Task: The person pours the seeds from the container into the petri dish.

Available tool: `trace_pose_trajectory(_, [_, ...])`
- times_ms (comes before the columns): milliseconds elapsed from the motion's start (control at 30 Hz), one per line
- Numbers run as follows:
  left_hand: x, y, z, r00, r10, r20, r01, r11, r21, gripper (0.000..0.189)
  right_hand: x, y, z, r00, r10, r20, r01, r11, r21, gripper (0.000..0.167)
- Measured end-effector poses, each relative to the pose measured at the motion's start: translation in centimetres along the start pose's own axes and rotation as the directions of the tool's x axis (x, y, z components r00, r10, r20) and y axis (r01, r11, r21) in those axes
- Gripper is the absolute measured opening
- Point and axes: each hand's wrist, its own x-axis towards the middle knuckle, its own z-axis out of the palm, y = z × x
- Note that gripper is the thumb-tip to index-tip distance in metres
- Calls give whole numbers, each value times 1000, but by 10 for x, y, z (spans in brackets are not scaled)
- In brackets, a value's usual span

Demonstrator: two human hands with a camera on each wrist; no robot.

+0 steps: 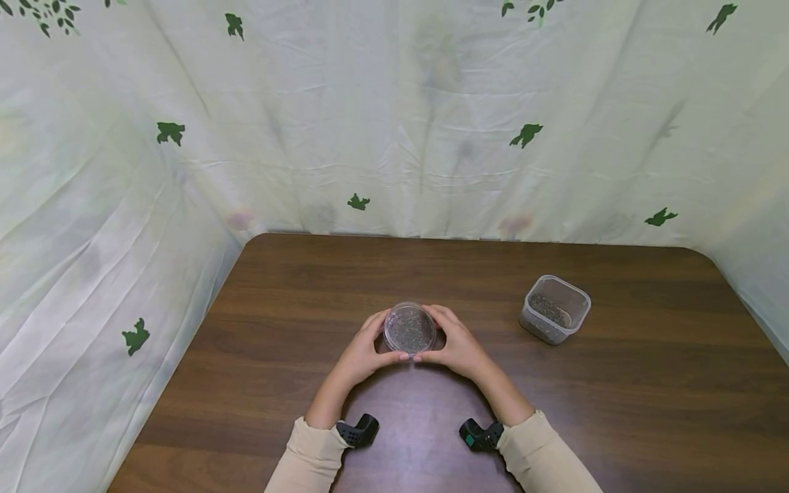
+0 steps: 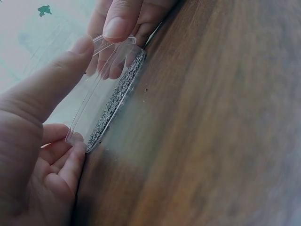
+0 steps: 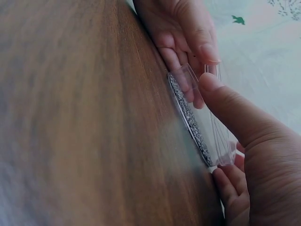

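Observation:
A clear round plastic jar (image 1: 409,330) stands on the wooden table with a layer of grey granules (image 2: 115,103) on its bottom. Around its left side curves my left hand (image 1: 361,352), with the thumb on the near rim. My right hand (image 1: 459,347) grips the opposite side in the same way, and the two thumb tips nearly meet. At the jar's top, a clear lid (image 3: 220,134) shows between thumbs and fingers in the right wrist view. Part of the jar's wall is hidden behind the fingers.
To the right, farther back, a clear rectangular tub (image 1: 555,309) without a lid holds more grey granules. A white curtain (image 1: 394,123) with green leaf shapes hangs behind the far edge of the brown table (image 1: 308,274). A tiny dark speck lies beside the jar.

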Motion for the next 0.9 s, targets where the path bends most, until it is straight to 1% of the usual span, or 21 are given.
trace_pose_trajectory(100, [-1,1,0,1000,-17,6,17,1000,-13,88,0,-1,0,1000,-5,3,5,1000,-2,90])
trace_pose_trajectory(433, [-2,3,-1,999,-34,14,34,998,-50,93,0,-1,0,1000,-7,24,7,1000,-7,89])
trace_pose_trajectory(767, [-1,1,-1,1000,-28,8,28,1000,2,94,0,1,1,999,-11,42,12,999,-36,89])
trace_pose_trajectory(900, [-2,1,-1,999,-46,16,46,999,7,95,0,2,1,999,-26,46,28,999,-45,88])
